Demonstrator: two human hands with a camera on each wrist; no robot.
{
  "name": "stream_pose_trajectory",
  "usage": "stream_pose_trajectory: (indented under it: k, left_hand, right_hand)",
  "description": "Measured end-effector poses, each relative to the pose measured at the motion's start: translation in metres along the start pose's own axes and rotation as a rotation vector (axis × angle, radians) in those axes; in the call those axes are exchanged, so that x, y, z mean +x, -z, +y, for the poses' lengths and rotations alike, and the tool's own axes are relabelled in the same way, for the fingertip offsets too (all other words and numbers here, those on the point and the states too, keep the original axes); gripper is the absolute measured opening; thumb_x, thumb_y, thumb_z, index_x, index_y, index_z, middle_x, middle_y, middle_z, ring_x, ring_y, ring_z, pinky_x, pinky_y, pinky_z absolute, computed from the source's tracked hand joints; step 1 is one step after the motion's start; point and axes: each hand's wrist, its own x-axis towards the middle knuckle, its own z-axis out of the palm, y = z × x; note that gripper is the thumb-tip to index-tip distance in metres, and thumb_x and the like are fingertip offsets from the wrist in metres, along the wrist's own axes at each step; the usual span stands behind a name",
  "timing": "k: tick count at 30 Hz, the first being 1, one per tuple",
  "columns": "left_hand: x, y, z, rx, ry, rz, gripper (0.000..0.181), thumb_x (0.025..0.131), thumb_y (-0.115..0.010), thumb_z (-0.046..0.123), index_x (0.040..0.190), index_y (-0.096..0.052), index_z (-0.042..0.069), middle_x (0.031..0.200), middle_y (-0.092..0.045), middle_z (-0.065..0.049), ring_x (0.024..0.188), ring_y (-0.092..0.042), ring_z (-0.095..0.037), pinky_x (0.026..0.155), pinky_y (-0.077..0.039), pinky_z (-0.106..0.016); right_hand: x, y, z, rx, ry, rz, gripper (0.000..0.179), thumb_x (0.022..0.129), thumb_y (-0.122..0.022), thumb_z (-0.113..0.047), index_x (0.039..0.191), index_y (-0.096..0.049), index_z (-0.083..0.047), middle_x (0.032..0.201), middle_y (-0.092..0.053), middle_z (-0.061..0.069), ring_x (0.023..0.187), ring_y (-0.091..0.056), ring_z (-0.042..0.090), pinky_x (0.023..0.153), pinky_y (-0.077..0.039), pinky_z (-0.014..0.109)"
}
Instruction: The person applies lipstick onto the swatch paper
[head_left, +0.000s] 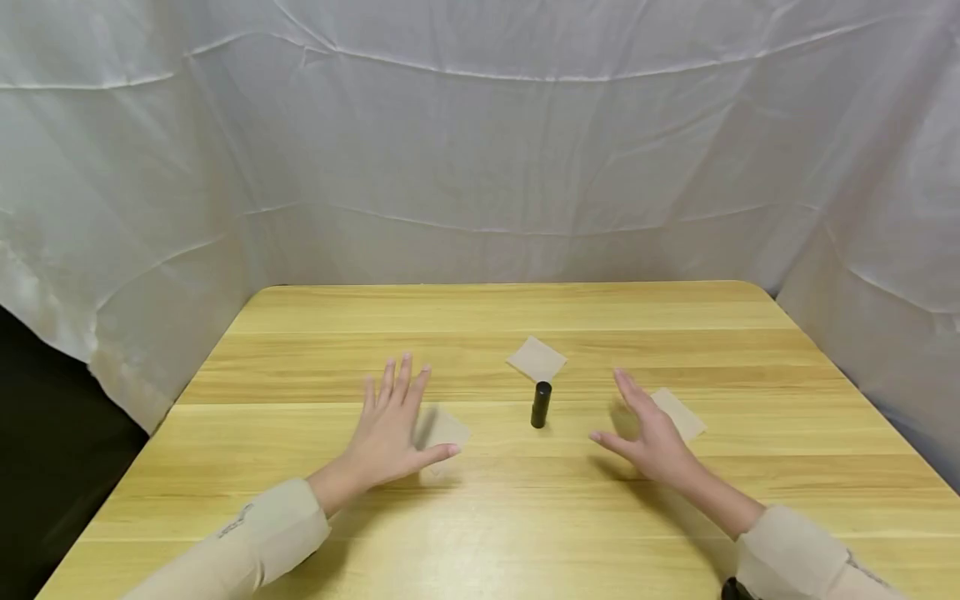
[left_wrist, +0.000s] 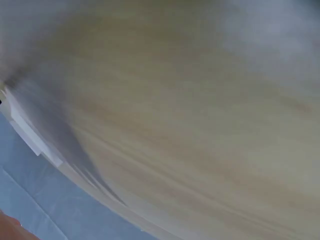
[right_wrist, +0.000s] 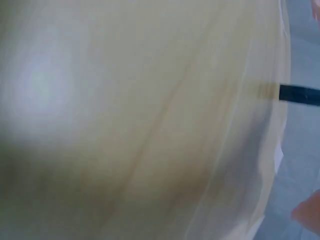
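Observation:
A small black cylinder stands upright near the middle of the wooden table, between the two hands; the right wrist view also catches the black cylinder at its right edge. My left hand hovers palm down with fingers spread, partly over a pale square of paper. On the other side, my right hand is held above the table, thumb apart from its straight fingers, in front of a second paper square. A third square lies behind the cylinder. Neither hand holds anything.
The light wooden table has rounded far corners. White cloth hangs behind it and along both sides. A dark area shows at the left. Something black peeks out beneath the right sleeve.

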Motion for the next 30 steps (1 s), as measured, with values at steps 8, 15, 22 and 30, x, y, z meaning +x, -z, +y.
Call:
stream_pose_trajectory:
  k: [8,15,22,30]
  left_hand:
    - [0.008,-0.001,0.010,-0.078,-0.038,0.038,0.100,0.075,-0.060,0.064,0.147,-0.021,0.006,0.154,-0.013,-0.021,0.141,-0.012,-0.043,0.109,-0.015,-0.063]
    - [0.019,-0.001,0.020,-0.168,-0.066,0.037,0.091,0.078,-0.061,0.059,0.145,-0.028,0.008,0.155,-0.017,-0.015,0.141,-0.017,-0.039,0.112,-0.017,-0.058]
    - [0.028,-0.002,0.031,-0.218,-0.080,0.010,0.085,0.080,-0.062,0.054,0.145,-0.030,0.008,0.153,-0.021,-0.015,0.140,-0.019,-0.039,0.111,-0.018,-0.059]
    - [0.038,-0.006,0.044,-0.284,-0.087,0.020,0.076,0.081,-0.064,0.050,0.140,-0.039,0.007,0.149,-0.032,-0.016,0.137,-0.026,-0.040,0.108,-0.023,-0.060]
  right_hand:
    - [0.002,-0.015,-0.011,0.128,-0.040,0.056,0.075,0.081,-0.072,-0.020,0.140,-0.033,0.006,0.141,-0.038,0.027,0.129,-0.038,0.043,0.103,-0.034,0.050]
    - [0.007,-0.030,-0.020,0.234,-0.027,0.056,0.067,0.080,-0.072,-0.013,0.135,-0.040,0.008,0.137,-0.044,0.025,0.125,-0.045,0.039,0.101,-0.038,0.041]
    - [0.010,-0.043,-0.025,0.317,-0.052,0.034,0.063,0.080,-0.072,-0.010,0.133,-0.043,0.009,0.135,-0.047,0.024,0.124,-0.047,0.039,0.100,-0.040,0.041]
    - [0.015,-0.056,-0.026,0.370,-0.087,0.050,0.054,0.079,-0.072,-0.005,0.126,-0.050,0.010,0.129,-0.053,0.025,0.118,-0.052,0.039,0.099,-0.042,0.041]
